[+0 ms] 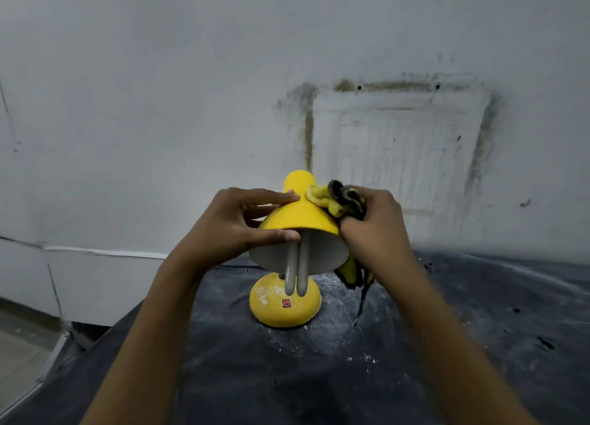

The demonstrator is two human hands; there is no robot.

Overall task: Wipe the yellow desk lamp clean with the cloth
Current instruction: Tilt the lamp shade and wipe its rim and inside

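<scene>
A stained grey-white wall [159,105], marked with a dirty rectangular outline [399,143], rises behind a table draped in dark, dust-flecked sheeting [319,376]. On it, near the wall, stands the yellow desk lamp [300,215], its round base [284,309] smeared with pale dust and its cone shade tipped toward the camera. The person's left hand [230,223] grips the shade's left side, fingers laid over the top and thumb hooked under the rim. The right hand [376,226] is curled round a bunched yellow-and-black cloth [338,197] and presses it against the shade's upper right side, by the neck; a loose tail of the cloth hangs below the hand, behind the shade. A U-shaped fluorescent bulb [298,271] juts from the shade's white interior. A small red switch [286,303] sits on the base.
</scene>
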